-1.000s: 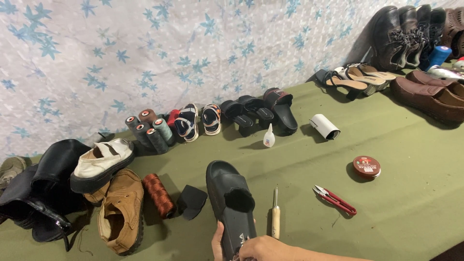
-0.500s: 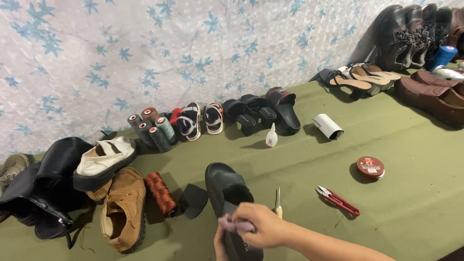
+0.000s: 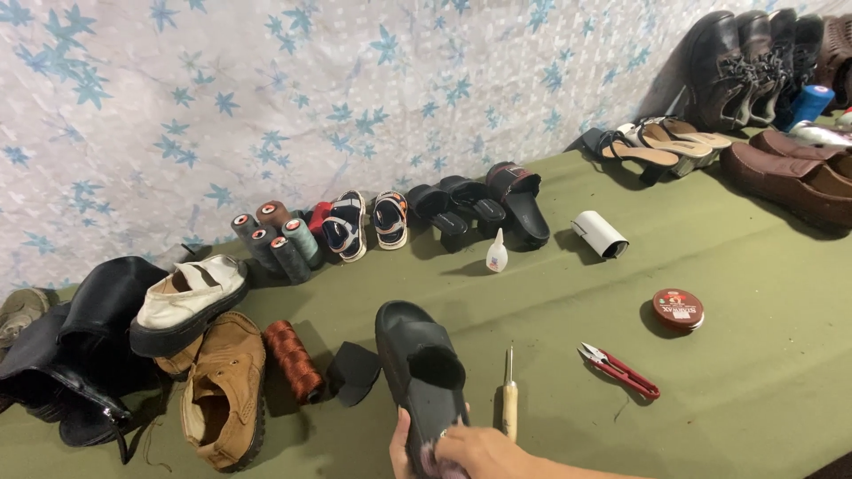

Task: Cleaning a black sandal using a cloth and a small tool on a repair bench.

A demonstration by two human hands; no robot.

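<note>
At the near edge of the green table (image 3: 754,266), a black slide sandal (image 3: 417,368) lies with its toe end pointing away, and both hands are on its heel end. The left hand (image 3: 401,443) grips the sandal's left edge from beneath, thumb curled up over the rim, steadying it. The right hand (image 3: 484,451) lies across the footbed with the fingers bent over a small pinkish-grey wad, which looks like a cloth (most of it is hidden under the fingers, so how tightly it is pinched I cannot tell). By the look of it, the step in hand is rubbing or cleaning the footbed. Carrying that on calls for the left hand to brace the sandal firmly while the right keeps pressure flat on the sole. Just right of the sandal lies a wooden-handled awl (image 3: 509,399), with red snips (image 3: 621,369) and a round red tin (image 3: 678,310) further off.
</note>
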